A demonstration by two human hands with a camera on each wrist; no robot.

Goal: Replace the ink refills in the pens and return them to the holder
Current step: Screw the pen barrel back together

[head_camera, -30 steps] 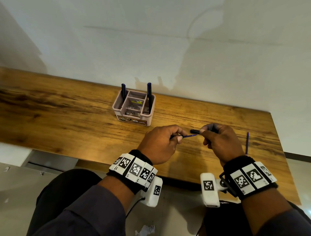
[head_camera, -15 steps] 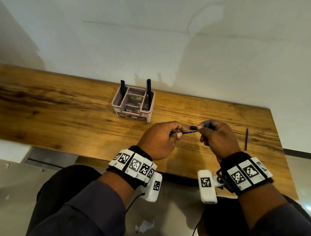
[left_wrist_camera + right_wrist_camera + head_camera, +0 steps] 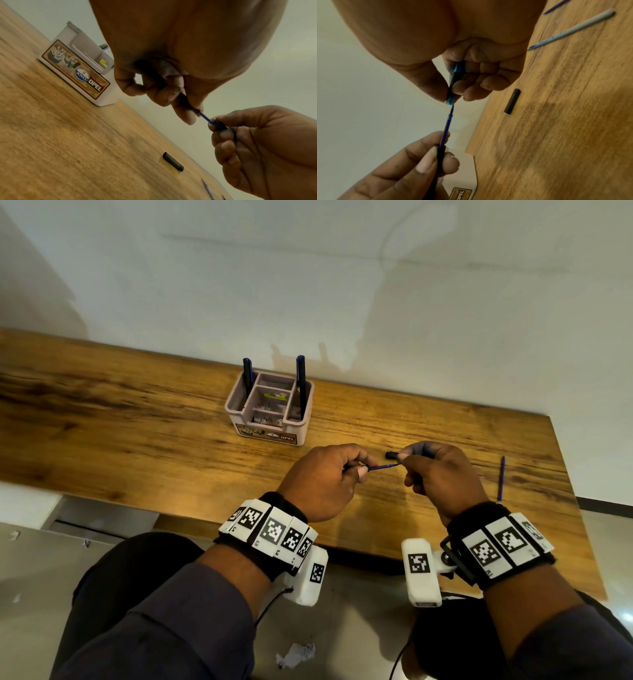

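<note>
lower centre of the head view: the left hand [image 3: 323, 481] curls round a black pen barrel [image 3: 440, 152], a blue refill [image 3: 383, 467] sticking out of its mouth. the right hand [image 3: 442, 477] pinches a short blue-tipped front piece [image 3: 453, 86] just at the refill's tip (touching or not, can't tell). behind the hands a black cap [image 3: 391, 455] lies on the wooden table [image 3: 137, 440]. right of frame, a spare refill [image 3: 501, 478] lies flat. upper centre, the holder [image 3: 270, 414] stands with two pens [image 3: 300, 383] upright in its side compartments.
</note>
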